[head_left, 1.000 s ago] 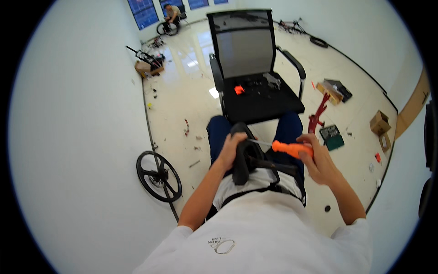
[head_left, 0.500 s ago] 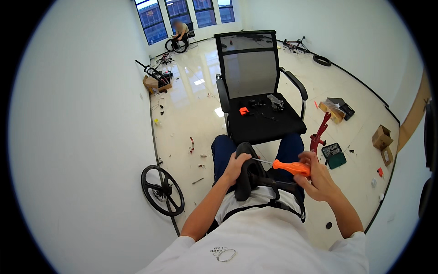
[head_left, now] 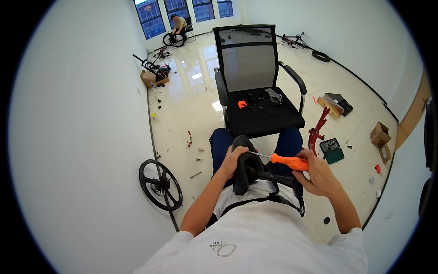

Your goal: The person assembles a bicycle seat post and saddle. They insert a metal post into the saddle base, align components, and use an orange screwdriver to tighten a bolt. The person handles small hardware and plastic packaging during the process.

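Observation:
A black bicycle saddle (head_left: 241,181) rests in my lap with its underside turned to the right. A dark seat post (head_left: 276,178) sticks out from it to the right. My left hand (head_left: 232,160) is wrapped round the saddle's upper part, thumb near the screwdriver's tip. An orange-handled screwdriver (head_left: 288,161) lies almost level, its metal shaft reaching into the saddle's underside. My right hand (head_left: 320,176) closes its fingers and thumb on the handle's end. Exactly what the tip touches is hidden by the saddle and my left thumb.
Ahead stands a black office chair (head_left: 262,112) with small parts on its seat. A red frame part (head_left: 317,132) and a green tool case (head_left: 334,155) lie to the right. A black spoked wheel (head_left: 160,185) leans at the left wall. Another person (head_left: 179,25) sits far back by the windows.
The screwdriver handle has turned a little, and my right fingers have settled round its end. My left hand keeps its hold on the saddle. The view has shifted slightly.

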Motion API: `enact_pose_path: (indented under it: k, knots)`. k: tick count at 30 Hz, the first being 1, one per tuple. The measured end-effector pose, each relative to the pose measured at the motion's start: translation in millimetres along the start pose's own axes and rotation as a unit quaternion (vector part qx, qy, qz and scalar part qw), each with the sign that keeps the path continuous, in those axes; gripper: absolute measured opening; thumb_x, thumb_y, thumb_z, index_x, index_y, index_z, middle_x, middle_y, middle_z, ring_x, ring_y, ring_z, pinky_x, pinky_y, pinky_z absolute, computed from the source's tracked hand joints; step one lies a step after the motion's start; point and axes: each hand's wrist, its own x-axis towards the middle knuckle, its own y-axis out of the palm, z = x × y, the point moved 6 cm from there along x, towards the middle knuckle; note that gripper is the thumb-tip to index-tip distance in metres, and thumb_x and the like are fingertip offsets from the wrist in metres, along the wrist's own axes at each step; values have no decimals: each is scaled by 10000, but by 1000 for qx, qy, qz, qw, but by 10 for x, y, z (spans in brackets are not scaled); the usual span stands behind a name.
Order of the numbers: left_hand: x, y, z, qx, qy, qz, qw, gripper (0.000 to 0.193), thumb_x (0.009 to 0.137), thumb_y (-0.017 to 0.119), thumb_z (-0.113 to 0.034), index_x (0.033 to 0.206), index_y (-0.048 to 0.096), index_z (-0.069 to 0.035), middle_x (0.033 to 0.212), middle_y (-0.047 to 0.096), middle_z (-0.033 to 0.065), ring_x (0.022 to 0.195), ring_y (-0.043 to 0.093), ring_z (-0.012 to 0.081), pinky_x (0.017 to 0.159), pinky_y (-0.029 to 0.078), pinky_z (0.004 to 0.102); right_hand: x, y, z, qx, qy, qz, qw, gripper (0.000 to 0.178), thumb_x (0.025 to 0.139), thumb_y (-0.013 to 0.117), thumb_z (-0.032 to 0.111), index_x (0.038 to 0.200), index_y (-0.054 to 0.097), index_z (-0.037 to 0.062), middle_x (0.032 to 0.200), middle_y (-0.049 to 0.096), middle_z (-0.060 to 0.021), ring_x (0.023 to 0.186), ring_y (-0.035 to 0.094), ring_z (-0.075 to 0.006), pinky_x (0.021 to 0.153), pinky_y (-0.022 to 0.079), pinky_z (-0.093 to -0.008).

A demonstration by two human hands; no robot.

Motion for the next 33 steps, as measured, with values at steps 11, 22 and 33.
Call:
enact_pose_path:
  k: [11,22,33]
  knots:
    - [76,20,167,81,37,-23,996,343,872,543,-239,1024,610,61,976,677,148,838,679,210,795,568,334,-37,-77,-156,97,116,16,988,305,911,636,212,1095,521,-1,699,608,-132,599,597,-286,588,447,-356]
    - [1,71,96,78,21,-4,997,356,877,558,-244,1052,607,63,976,673,160,857,685,221,810,569,343,-22,-19,-228,176,143,-49,973,206,927,614,140,1055,536,-2,684,611,-110,570,557,-247,577,440,-324]
    - [92,-23,131,5,-2,-22,1000,544,968,481,-495,1109,587,19,1002,675,166,909,683,239,844,562,352,-17,3,-163,88,108,-25,990,221,949,625,188,1034,536,4,709,587,-172,569,574,-325,545,422,-370]
